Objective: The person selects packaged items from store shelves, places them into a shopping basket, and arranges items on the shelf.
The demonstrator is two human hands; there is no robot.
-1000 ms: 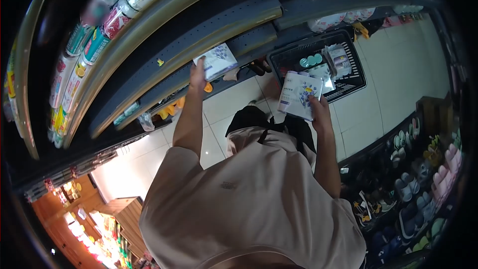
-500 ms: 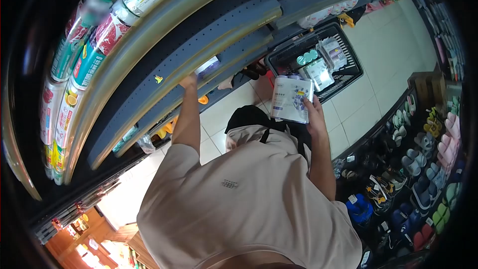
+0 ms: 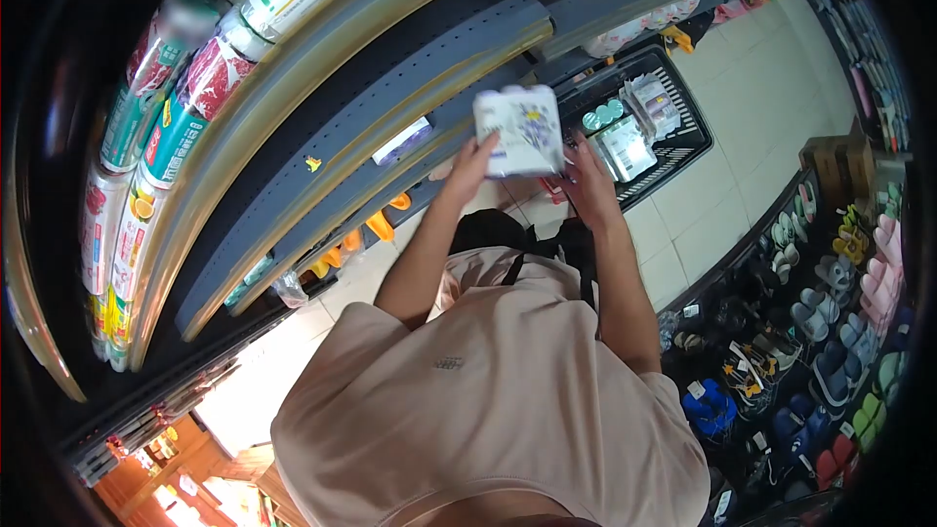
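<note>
My left hand (image 3: 470, 168) is closed on the lower left of a white pack with a purple flower print (image 3: 522, 127). The pack has a bumpy top edge and is held up in front of the shelf; its exact contents cannot be made out. Beside the pack's lower right corner is my right hand (image 3: 591, 185), fingers apart; whether a fingertip still touches the pack is hard to tell. A similar white and purple pack (image 3: 402, 141) lies on the lower shelf (image 3: 342, 190), left of my left hand.
A black basket (image 3: 698, 117) on the tiled floor holds a clear-wrapped pack (image 3: 630, 148), green-topped rolls (image 3: 603, 115) and other packs. Rolls in printed wrap (image 3: 181, 127) line the upper shelf at left. Several slippers (image 3: 810, 317) are arranged at right.
My left hand has left the shelf pack and taken hold of the flower-print pack. That pack has moved up and left, and my right hand has opened beside it.
</note>
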